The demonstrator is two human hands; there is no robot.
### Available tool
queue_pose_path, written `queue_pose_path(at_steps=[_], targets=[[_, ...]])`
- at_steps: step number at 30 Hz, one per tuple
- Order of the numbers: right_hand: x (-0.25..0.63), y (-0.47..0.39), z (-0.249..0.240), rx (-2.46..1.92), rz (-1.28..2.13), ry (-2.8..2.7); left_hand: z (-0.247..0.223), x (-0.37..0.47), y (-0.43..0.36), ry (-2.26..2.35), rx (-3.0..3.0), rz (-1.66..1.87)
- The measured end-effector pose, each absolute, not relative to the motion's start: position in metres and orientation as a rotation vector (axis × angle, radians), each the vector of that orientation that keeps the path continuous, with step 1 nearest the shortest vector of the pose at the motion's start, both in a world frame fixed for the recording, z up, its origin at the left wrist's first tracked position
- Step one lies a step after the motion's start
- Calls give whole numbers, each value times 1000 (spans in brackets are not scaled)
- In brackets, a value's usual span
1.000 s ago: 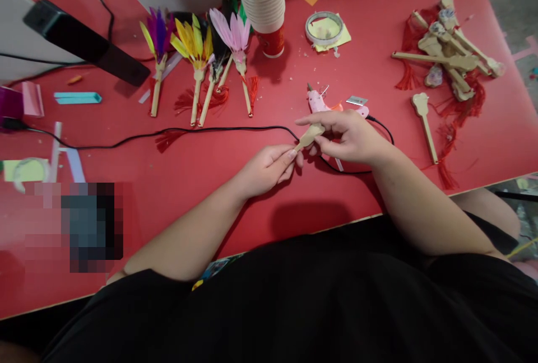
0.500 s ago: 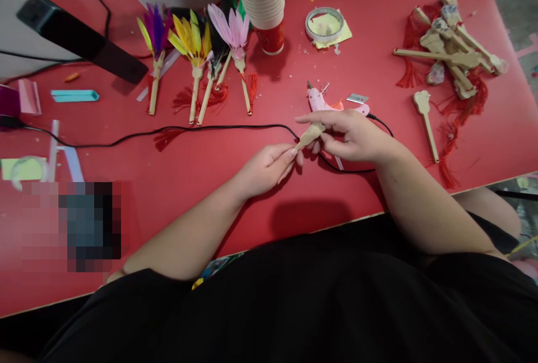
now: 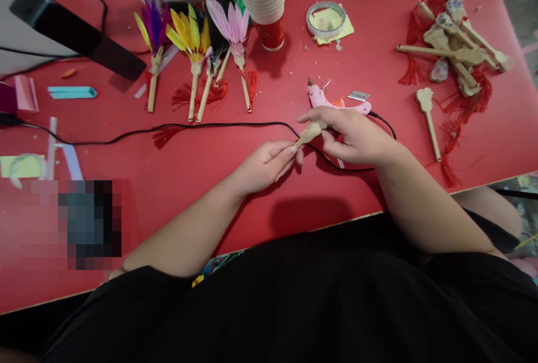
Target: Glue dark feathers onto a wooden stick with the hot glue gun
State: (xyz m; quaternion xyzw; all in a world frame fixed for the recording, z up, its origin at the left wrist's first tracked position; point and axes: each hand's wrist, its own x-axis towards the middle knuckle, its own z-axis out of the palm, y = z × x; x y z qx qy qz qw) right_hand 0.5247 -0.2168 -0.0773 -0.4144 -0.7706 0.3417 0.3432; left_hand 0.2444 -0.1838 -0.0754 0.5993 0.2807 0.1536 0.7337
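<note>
Between my hands is a small pale wooden handle (image 3: 311,131) with a wide shaped head, tilted up to the right. My left hand (image 3: 269,166) pinches its narrow end between thumb and fingers. At the wide end, my right hand (image 3: 351,134) grips the head with thumb and fingers, the index finger stretched along its far side. Just beyond the right hand lies a pink glue gun (image 3: 319,98), partly hidden by it. A similar wooden handle (image 3: 426,122) lies on the table to the right.
Feathered wooden handles (image 3: 195,71) with red tassels lie at the back left, beside stacked paper cups (image 3: 269,15). A tape roll (image 3: 327,19), a metal blade (image 3: 358,96) and a pile of wooden handles (image 3: 458,49) are further right. A black cord (image 3: 202,126) crosses the red table.
The wooden handle stays in both hands, and the right hand's fingers have shifted slightly on its head. The whole view has moved a little.
</note>
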Motion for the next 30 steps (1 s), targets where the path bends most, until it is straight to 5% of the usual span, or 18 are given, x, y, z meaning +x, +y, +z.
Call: queue_pose_path(at_steps=[12, 30], targets=[[495, -214, -77, -997, 1369, -1325, -77, 242, -177, 432, 838, 379], [478, -216, -83, -744, 1547, -950, -74, 243, -183, 367, 748, 312]])
